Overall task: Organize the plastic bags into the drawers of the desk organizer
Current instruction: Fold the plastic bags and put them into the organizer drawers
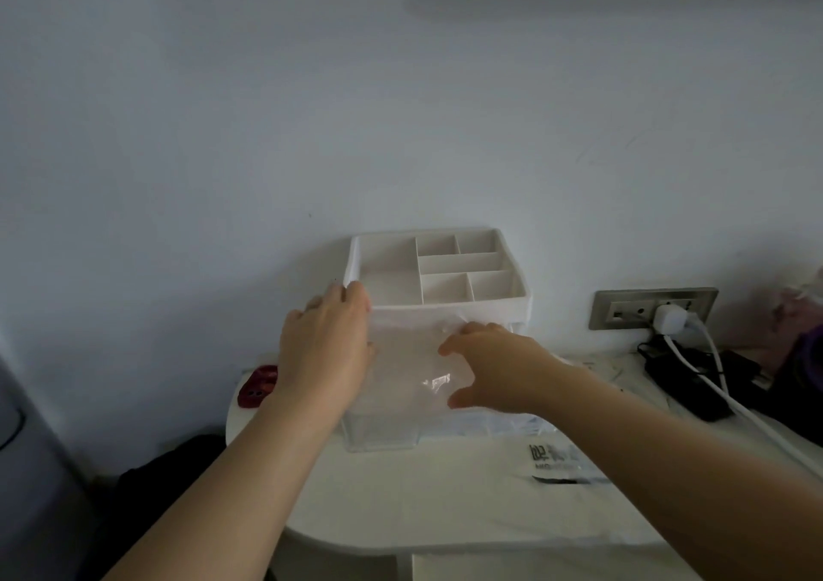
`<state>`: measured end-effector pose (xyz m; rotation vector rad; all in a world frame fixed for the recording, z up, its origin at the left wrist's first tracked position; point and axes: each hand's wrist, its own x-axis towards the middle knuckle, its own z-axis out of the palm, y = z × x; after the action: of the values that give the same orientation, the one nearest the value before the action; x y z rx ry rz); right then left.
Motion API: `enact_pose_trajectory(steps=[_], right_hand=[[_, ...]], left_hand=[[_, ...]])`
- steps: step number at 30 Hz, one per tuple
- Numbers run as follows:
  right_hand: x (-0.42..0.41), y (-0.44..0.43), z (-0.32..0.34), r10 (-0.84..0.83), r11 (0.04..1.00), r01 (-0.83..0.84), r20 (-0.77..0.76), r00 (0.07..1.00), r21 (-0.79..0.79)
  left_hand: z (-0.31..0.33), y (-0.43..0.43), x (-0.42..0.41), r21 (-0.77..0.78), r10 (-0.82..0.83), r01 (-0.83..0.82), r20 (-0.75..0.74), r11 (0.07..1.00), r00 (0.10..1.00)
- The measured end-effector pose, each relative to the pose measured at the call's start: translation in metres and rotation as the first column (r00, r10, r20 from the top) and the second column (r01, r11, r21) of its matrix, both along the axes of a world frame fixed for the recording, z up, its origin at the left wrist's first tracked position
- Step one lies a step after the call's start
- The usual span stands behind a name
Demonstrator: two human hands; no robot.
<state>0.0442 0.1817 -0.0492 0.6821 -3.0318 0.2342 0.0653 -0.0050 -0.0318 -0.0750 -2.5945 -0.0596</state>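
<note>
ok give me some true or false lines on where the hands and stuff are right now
1. The left hand rests on the front left corner of the desk organizer. True.
2. The red object lies to the right of the organizer. False: it lies to its left.
3. A white charger is plugged into the wall socket. True.
4. The right hand holds a pen. False: its spread fingers lie on a clear plastic bag over the pulled-out clear drawer.
5. The compartments on top of the organizer look empty. True.
</note>
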Motion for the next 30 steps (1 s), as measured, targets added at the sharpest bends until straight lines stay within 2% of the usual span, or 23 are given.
enact_pose_trajectory(steps=[2,3,4,6,7,9,12,14,18,22,26,30], right_hand=[[-0.002,0.000,0.000,0.005,1.000,-0.005,0.019,1.000,0.003],[-0.002,-0.001,0.000,0.009,1.000,-0.009,0.028,1.000,0.005],[-0.002,-0.002,0.002,0.014,1.000,-0.015,0.039,0.999,0.011],[-0.001,-0.004,0.004,0.044,0.999,-0.046,0.083,0.996,0.014],[0.000,-0.004,0.005,0.059,0.998,-0.059,0.108,0.992,0.005],[0.004,0.000,0.012,0.038,0.999,-0.040,0.126,0.991,0.010],[0.010,0.007,0.024,-0.032,0.998,0.029,0.036,0.999,0.058],[0.011,0.004,0.026,-0.045,0.996,0.042,0.035,0.998,0.079],[0.004,-0.007,0.015,-0.042,0.986,0.011,0.186,0.982,0.165],[-0.008,-0.013,0.009,-0.054,0.978,-0.001,0.259,0.964,0.208],[-0.016,-0.011,0.004,-0.037,0.980,-0.012,0.240,0.970,0.198],[-0.007,0.001,0.010,0.018,0.991,-0.047,0.226,0.974,0.124]], left_hand=[[0.004,0.009,0.008,0.090,-0.173,0.176,-0.046,0.980,0.984],[0.005,0.016,0.010,0.137,-0.267,0.263,0.017,0.955,0.963],[0.006,0.024,0.009,0.166,-0.324,0.300,0.140,0.939,0.936],[0.007,0.037,0.003,0.127,-0.280,0.250,0.449,0.960,0.849],[0.008,0.040,0.000,0.089,-0.228,0.214,0.550,0.973,0.803],[0.007,0.042,-0.006,0.065,-0.180,0.182,0.642,0.981,0.745],[0.000,0.043,-0.012,0.026,-0.143,0.173,0.692,0.985,0.708],[-0.006,0.045,-0.016,0.003,-0.116,0.166,0.728,0.986,0.676],[-0.016,0.041,-0.023,0.008,-0.107,0.146,0.716,0.989,0.690],[-0.018,0.040,-0.030,-0.089,-0.053,0.178,0.746,0.980,0.664],[-0.014,0.043,-0.035,-0.065,-0.065,0.194,0.799,0.979,0.598],[-0.012,0.042,-0.036,-0.013,-0.112,0.207,0.807,0.978,0.580]])
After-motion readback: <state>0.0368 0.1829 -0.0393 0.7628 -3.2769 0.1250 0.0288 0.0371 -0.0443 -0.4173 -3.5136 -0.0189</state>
